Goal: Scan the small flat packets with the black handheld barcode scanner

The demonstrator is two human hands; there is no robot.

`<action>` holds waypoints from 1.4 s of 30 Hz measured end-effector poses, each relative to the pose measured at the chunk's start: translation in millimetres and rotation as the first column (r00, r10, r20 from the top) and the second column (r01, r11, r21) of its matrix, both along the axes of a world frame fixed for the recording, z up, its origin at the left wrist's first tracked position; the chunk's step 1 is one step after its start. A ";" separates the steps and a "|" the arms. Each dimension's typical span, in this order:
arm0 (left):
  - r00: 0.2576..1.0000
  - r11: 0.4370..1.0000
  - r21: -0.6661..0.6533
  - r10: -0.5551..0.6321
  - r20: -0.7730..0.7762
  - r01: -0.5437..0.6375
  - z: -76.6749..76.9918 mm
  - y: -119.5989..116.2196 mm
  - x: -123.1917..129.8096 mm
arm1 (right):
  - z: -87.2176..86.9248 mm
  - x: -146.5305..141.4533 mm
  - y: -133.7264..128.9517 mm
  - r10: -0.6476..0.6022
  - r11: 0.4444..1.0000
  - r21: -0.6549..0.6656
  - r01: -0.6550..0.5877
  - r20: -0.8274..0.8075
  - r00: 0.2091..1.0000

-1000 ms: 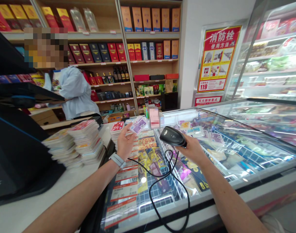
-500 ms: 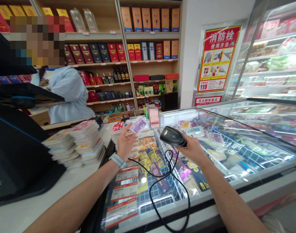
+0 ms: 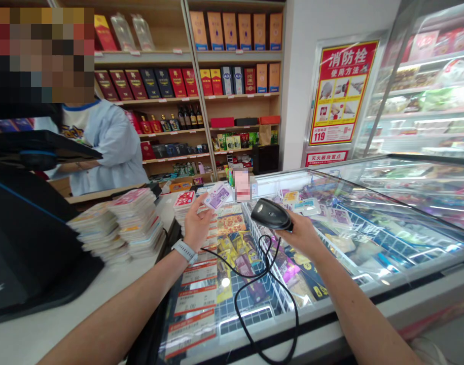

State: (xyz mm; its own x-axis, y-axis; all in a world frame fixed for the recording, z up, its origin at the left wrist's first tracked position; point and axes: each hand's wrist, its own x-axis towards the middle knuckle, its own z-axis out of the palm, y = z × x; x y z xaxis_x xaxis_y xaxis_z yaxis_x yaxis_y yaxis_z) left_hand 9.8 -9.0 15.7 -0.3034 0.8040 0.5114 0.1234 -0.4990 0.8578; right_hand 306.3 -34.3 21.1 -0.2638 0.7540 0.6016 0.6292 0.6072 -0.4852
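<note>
Between the fingers of my left hand (image 3: pixel 197 223) is a small purple-and-white card in clear plastic (image 3: pixel 217 196), tilted over the freezer glass. My right hand (image 3: pixel 302 233) is wrapped round the handle of a black barcode scanner (image 3: pixel 270 214), its head pointing left toward the card. The scanner's black cable (image 3: pixel 239 299) loops down across the glass. Beside my left hand stands a stack of similar cards (image 3: pixel 184 203) with a red-and-white one on top. Several more flat plastic packs, among them a blue-and-white one (image 3: pixel 307 206), lie on the glass beyond my right hand.
Two taller card stacks (image 3: pixel 135 223) rise on the white counter (image 3: pixel 83 309) at left, beside a black checkout terminal (image 3: pixel 26 243). The glass-topped freezer (image 3: pixel 250 324) holds wire baskets of packs. A person in a light blue shirt (image 3: pixel 113 142) stands behind the counter, before shelves of boxes.
The person behind the counter has shifted and turned slightly. My two hands, the card and the scanner stay almost where they were.
</note>
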 end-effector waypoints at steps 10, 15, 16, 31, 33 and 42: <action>1.000 1.000 0.007 -0.007 -0.009 0.007 -0.6 -0.1 -0.1 | 3.5 -0.1 -1.7 0.003 1.000 -0.009 -0.003 -0.004 1.000; 1.000 1.000 0.012 -0.004 -0.008 0.004 -1.3 0.2 -1.2 | 2.0 0.2 -1.4 0.001 1.000 -0.023 -0.001 0.000 1.000; 1.000 1.000 0.013 -0.003 -0.007 0.003 -1.1 0.2 -1.2 | 1.6 0.3 -1.2 0.002 1.000 -0.024 -0.002 0.000 1.000; 1.000 0.999 0.040 0.000 -0.022 0.001 -1.5 1.0 -0.3 | -3.1 1.0 2.6 -0.005 0.999 0.031 0.007 -0.044 0.999; 1.000 0.999 0.037 -0.017 -0.017 0.017 -1.0 0.3 0.6 | -2.8 0.7 2.6 -0.014 0.999 0.045 0.016 -0.046 0.999; 0.996 0.996 0.050 -0.077 -0.045 0.079 8.3 -13.2 8.4 | 0.0 0.1 1.4 -0.037 0.997 0.073 0.039 -0.032 0.999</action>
